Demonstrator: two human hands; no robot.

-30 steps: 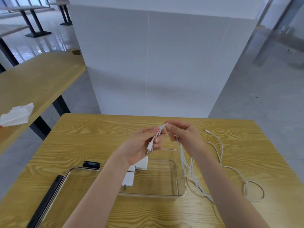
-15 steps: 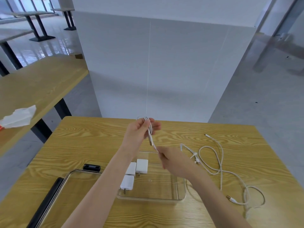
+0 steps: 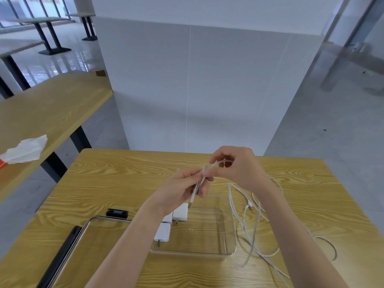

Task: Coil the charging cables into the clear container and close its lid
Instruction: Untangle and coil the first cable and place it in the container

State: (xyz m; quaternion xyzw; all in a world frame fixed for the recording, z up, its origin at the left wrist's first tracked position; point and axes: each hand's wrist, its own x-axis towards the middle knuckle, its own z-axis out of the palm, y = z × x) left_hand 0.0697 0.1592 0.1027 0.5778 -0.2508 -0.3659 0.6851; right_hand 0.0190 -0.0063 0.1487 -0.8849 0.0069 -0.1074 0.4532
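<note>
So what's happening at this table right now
A person is winding a white cable by hand above a wooden table. The left hand grips the gathered loops while the right hand pinches the next turn; the rest trails loose on the table to the right. The clear container below sits open with white chargers inside and no cable in it yet. Its lid lies to the left.

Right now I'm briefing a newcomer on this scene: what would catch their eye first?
Both hands, the left hand and right hand, pinch a folded white charging cable above the wooden table. Below them sits the open clear container with white charger plugs inside; its lid lies on the table to the left.
</note>
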